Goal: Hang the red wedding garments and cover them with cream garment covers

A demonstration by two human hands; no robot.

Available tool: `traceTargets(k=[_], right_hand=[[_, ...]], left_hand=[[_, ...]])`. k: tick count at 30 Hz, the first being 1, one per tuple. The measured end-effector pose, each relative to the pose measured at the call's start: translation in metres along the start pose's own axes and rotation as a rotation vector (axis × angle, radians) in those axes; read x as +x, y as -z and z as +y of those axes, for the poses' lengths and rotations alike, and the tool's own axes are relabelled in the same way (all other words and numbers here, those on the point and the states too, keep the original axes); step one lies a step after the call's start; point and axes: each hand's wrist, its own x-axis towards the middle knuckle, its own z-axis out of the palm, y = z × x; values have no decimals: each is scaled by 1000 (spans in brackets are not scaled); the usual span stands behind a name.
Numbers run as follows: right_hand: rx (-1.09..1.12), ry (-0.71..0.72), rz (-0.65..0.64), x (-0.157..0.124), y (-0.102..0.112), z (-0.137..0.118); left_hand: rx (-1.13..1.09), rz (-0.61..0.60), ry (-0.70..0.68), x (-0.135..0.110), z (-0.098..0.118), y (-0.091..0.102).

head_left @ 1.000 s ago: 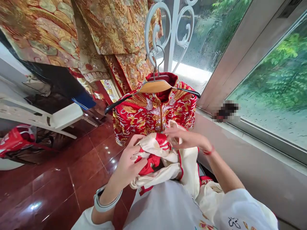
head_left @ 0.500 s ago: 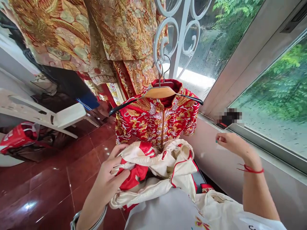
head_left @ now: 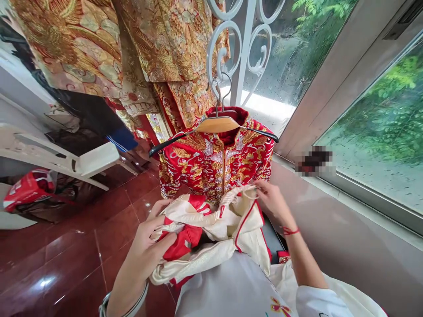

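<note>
Left hand: the left hand (head_left: 150,240) has its fingers clamped on the bunched cream satin garment with red trim (head_left: 211,229) — held at waist height.
Right hand: the right hand (head_left: 272,202) pinches the garment's upper edge.
Behind: red gold-embroidered jacket (head_left: 214,165) on a wooden hanger (head_left: 216,125) — just beyond the garment.

Garments by a window (head_left: 380,132)
Red embroidered jacket (head_left: 214,169) on a wooden hanger (head_left: 216,125) hangs from a white grille (head_left: 246,48), gold brocade garments (head_left: 99,48) beside it; white chair (head_left: 95,160) and red bag (head_left: 28,189) on the floor (head_left: 66,255).
</note>
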Motion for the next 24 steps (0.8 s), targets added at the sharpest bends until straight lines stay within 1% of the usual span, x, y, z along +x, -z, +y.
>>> traceTargets(k=[2, 3, 4, 5, 7, 8, 9, 11, 13, 14, 15, 16, 17, 18, 19, 20, 21, 22, 24], right_hand=[[128, -26, -99, -14, 43, 2], [193, -55, -117, -24, 63, 4], [255, -89, -98, -36, 80, 8], [309, -125, -43, -51, 95, 13], [376, -197, 82, -85, 114, 31], [383, -241, 109, -104, 119, 44], [368, -296, 110, -123, 121, 57], [285, -448, 63, -155, 118, 83], [146, -593, 55, -170, 107, 99], [86, -618, 87, -169, 99, 100], [46, -593, 134, -162, 91, 96], [23, -514, 179, -149, 81, 88], [17, -388, 199, -131, 71, 75], [5, -239, 184, -108, 60, 60], [-38, -75, 122, -84, 48, 45], [-105, 68, 16, -58, 36, 32], [-166, 175, -103, -33, 22, 21], [-224, 231, -214, -10, 8, 13], [-275, 269, -439, 27, -18, 9]], left_hand=[[-5, 29, 7, -1, -2, 1], [-9, 35, 13, -1, -2, 1], [-13, 37, 19, -1, -2, 0], [-17, 35, 24, -1, -2, -1], [-31, 23, 31, 0, 0, -4], [-40, 13, 34, 0, 1, -5], [-49, 7, 36, 1, 1, -7], [-61, 3, 41, 3, 2, -10], [-58, 2, 38, 7, 2, -13], [-52, -3, 32, 9, 2, -14], [-45, -10, 25, 11, 3, -15], [-38, -21, 16, 13, 3, -17], [-33, -32, 7, 15, 3, -18], [-30, -44, -2, 17, 3, -19], [-28, -56, -10, 18, 3, -19], [-28, -65, -16, 19, 3, -19], [-29, -71, -20, 19, 3, -19], [-30, -75, -21, 18, 3, -18], [-34, -73, -12, 16, 1, -14]])
